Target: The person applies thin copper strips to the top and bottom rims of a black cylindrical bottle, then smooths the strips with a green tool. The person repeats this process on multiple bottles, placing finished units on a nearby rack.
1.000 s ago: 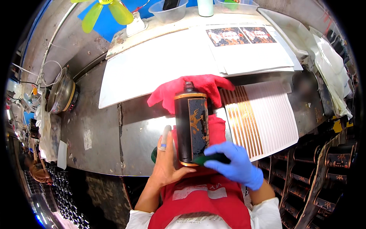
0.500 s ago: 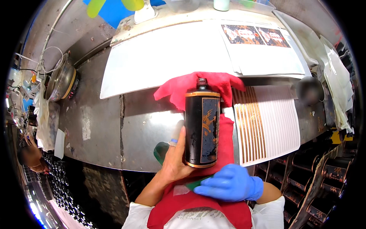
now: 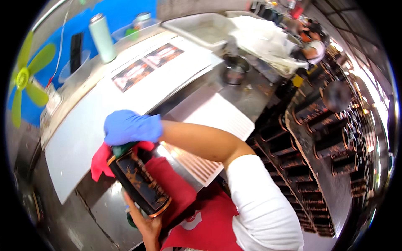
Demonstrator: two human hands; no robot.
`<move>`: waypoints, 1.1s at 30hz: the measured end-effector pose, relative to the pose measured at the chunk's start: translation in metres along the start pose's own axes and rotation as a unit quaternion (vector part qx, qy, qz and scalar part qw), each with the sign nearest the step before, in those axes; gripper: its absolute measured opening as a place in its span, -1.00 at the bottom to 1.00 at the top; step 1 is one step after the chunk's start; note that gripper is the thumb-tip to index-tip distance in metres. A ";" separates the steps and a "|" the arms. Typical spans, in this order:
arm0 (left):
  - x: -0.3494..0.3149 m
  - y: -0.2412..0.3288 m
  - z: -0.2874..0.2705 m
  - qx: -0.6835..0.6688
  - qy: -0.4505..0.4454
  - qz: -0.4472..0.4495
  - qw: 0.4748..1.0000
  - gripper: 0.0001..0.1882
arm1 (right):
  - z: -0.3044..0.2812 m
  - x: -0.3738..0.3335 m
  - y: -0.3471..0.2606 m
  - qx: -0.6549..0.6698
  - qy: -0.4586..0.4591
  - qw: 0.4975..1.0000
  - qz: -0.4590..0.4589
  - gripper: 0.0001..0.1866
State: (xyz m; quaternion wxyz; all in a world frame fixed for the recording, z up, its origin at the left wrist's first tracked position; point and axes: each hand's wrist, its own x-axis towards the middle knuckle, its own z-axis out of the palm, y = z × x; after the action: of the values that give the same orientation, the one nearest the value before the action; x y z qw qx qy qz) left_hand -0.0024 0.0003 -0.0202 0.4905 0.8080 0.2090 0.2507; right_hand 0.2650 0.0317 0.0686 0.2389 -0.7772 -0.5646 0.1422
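A black bottle (image 3: pixel 138 182) with gold rims and an orange-gold design lies tilted on red cloth. My left hand (image 3: pixel 144 221) grips it by its lower side, one finger stretched along the wall. At its neck end is my right hand (image 3: pixel 130 127) in a blue glove, fingers curled over a dark green flat piece (image 3: pixel 121 149). The bottle's neck is hidden by glove and green piece. The red cloth (image 3: pixel 171 184) spreads beneath and to the right of the bottle, and another part shows past its shoulder.
Right of the bottle lies a white sheet with gold strips (image 3: pixel 197 161). Beyond are a white board (image 3: pixel 79 134), printed pictures (image 3: pixel 146 67), a metal pot (image 3: pixel 236 69) and a pale green flask (image 3: pixel 102 37). Racks of black bottles (image 3: pixel 310 167) stand right; another person (image 3: pixel 314 46) is farther back.
The view has swung to the right. My right hand has gone from below the bottle's base up to its neck with the green piece; my left hand still holds the bottle.
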 end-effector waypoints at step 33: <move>-0.006 0.049 0.033 -0.106 -0.090 0.208 0.968 -0.54 | -0.163 -0.641 -0.131 -0.435 0.434 0.465 0.637 -0.63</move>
State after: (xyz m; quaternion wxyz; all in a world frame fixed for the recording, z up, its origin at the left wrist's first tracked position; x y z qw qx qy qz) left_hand 0.0171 -0.0472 0.0095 0.5273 0.7961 -0.0368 0.2945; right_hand 0.0328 -0.5760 0.2451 -0.0724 -0.8869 0.2746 -0.3644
